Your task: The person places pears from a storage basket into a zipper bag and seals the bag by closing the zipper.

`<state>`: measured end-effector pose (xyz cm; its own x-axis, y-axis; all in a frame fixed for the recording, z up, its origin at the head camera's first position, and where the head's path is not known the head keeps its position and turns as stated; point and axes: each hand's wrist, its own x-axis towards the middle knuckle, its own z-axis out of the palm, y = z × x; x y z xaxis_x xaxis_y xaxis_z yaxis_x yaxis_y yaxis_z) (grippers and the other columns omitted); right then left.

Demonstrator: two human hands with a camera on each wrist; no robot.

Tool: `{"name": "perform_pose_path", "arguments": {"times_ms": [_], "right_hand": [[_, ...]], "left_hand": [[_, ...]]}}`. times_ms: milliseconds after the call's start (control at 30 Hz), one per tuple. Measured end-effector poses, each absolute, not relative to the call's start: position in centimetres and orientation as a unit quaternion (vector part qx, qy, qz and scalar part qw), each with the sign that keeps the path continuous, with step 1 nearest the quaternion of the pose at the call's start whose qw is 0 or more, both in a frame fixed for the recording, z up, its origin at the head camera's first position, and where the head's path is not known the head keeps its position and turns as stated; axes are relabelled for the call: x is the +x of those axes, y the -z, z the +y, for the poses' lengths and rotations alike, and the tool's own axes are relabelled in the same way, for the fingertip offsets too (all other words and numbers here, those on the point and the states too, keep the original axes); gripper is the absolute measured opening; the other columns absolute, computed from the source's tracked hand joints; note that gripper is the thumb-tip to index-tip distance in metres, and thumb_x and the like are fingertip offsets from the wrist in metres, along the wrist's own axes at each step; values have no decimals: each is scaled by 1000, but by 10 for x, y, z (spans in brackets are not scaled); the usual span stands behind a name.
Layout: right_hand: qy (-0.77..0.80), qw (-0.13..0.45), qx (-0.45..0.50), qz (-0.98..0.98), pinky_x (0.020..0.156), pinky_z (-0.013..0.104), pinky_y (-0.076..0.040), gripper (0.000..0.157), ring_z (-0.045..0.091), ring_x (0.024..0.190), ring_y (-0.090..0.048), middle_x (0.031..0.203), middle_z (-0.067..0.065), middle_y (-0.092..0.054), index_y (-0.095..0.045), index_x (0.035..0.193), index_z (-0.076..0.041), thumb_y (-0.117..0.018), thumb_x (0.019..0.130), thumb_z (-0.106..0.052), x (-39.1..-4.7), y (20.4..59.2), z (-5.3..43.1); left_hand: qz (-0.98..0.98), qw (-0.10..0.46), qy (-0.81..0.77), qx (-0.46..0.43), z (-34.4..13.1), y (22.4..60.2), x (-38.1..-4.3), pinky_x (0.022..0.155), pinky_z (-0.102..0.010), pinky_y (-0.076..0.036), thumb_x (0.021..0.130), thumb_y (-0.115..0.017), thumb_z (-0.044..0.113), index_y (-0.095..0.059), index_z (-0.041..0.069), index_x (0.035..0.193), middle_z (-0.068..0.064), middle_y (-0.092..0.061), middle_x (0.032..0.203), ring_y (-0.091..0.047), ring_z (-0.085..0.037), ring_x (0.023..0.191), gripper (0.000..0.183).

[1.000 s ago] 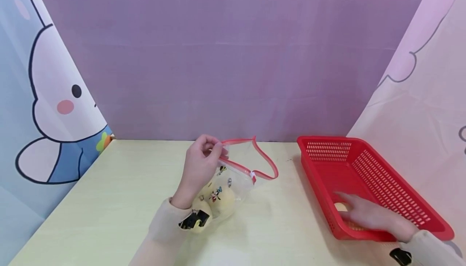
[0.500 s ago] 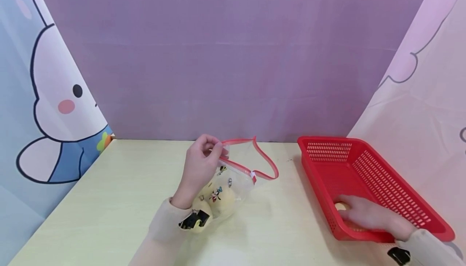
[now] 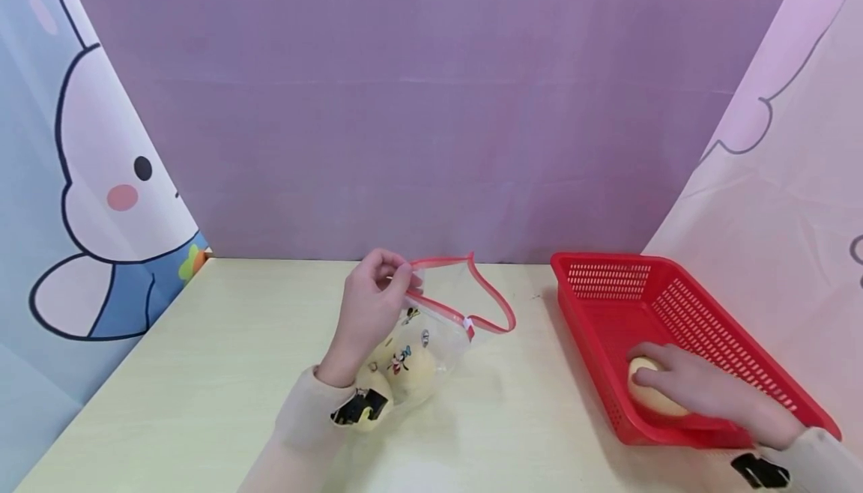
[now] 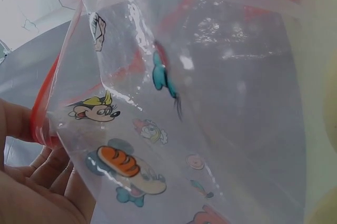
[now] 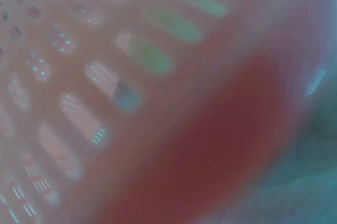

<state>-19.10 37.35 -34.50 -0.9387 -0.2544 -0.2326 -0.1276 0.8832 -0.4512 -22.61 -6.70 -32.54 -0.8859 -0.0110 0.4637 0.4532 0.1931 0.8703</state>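
Observation:
At the table's middle my left hand (image 3: 371, 306) pinches the red-edged rim of a clear zip bag (image 3: 448, 339) printed with cartoon figures. The bag's mouth gapes toward the right. Several pale yellow round things (image 3: 413, 374) lie in its lower part, partly behind my wrist. In the left wrist view, thumb and fingers (image 4: 18, 121) hold the red zip strip at the left. On the right, my right hand (image 3: 701, 384) grips a pale yellow rounded thing (image 3: 654, 388) from above, inside the near end of a red basket (image 3: 585, 351). Its exact kind is unclear.
The basket's slotted wall (image 5: 79, 113) fills the right wrist view, blurred and close; the right hand does not show there. A purple cloth (image 3: 431, 118) hangs behind the pale table (image 3: 222, 373). Printed cloths (image 3: 775, 201) close off both sides.
My right hand has closed round the yellow thing and lifted it slightly, so more of it shows above the basket floor. My left hand and the bag have stayed still.

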Motion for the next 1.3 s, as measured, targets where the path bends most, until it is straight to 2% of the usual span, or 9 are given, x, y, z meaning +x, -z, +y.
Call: {"name": "perform_pose_path", "arguments": {"times_ms": [367, 600, 867, 1167, 1300], "right_hand": [[223, 92, -96, 966, 76, 46, -57, 59, 28, 109, -56, 125, 11, -60, -54, 137, -6, -69, 94, -43, -188, 320, 374], [223, 71, -98, 967, 74, 47, -58, 65, 33, 113, -53, 130, 16, -55, -50, 141, -5, -71, 92, -43, -189, 308, 372], [229, 31, -110, 967, 78, 50, -55, 55, 38, 118, -48, 134, 17, -52, -50, 140, -9, -65, 97, -41, -195, 293, 358], [261, 27, -105, 959, 84, 60, -54, 61, 41, 127, -42, 143, 17, -44, -43, 147, -15, -60, 99, -49, -196, 279, 340], [282, 30, -98, 954, 83, 58, -56, 67, 42, 129, -40, 146, 16, -41, -38, 151, -17, -60, 98, -52, -197, 276, 332]], "left_hand": [[-751, 189, 615, -146, -67, 326, -226, 66, -27, -56, 103, -57, 9, -60, 4, 102, -12, -73, 87, -69, -20, 76, 5], [-749, 187, 618, -148, -68, 325, -225, 66, -28, -57, 103, -58, 10, -60, 5, 102, -12, -73, 88, -69, -20, 76, 6], [-750, 186, 618, -145, -68, 324, -225, 65, -27, -56, 103, -58, 10, -60, 5, 102, -13, -74, 87, -70, -20, 75, 6], [-748, 184, 620, -146, -68, 324, -225, 65, -27, -56, 103, -58, 10, -60, 4, 101, -14, -73, 87, -70, -21, 75, 6], [-750, 185, 619, -143, -68, 324, -225, 66, -26, -56, 103, -58, 10, -60, 4, 101, -14, -74, 88, -71, -20, 76, 6]]}}
